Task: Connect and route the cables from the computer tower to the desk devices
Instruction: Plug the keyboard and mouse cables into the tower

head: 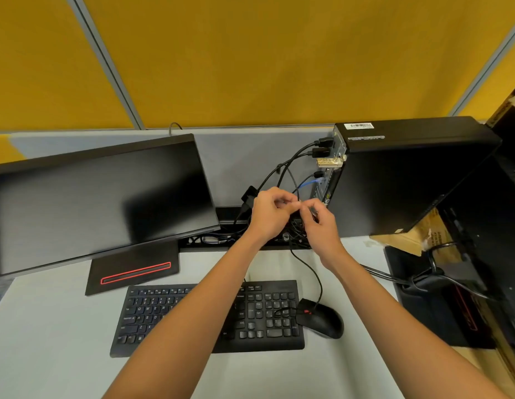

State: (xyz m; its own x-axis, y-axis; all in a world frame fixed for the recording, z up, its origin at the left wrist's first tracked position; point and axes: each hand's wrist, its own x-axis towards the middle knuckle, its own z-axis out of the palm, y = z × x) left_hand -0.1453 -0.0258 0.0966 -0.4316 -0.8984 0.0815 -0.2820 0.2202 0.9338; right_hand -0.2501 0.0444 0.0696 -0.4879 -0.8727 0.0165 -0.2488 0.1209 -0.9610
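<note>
Where the table point(49, 355) meets the grey partition, a dark monitor point(101, 197) leans at the left, its stand point(132, 269) marked by a red-edged slot. Just in front lies a black keyboard point(267, 315), partly hidden by both forearms, and a black mouse point(322, 318) sits touching its right end, its cord point(314, 272) curving up toward the hands. Both hands meet above a cable slot at the back of the table: the left hand point(269, 214) has its fingers curled and pinches a thin black cable point(297, 194), while the right hand point(322, 223), just beside it, pinches what looks like the same strand or its plug; blur keeps me from telling which. Behind them, black cables point(291, 159) and a blue one point(308, 182) run to the ports on the rear of the tower point(408, 180), which stands at the right. Further right lie torn cardboard point(417, 237) and a black mat point(440, 312) with more cords.
</note>
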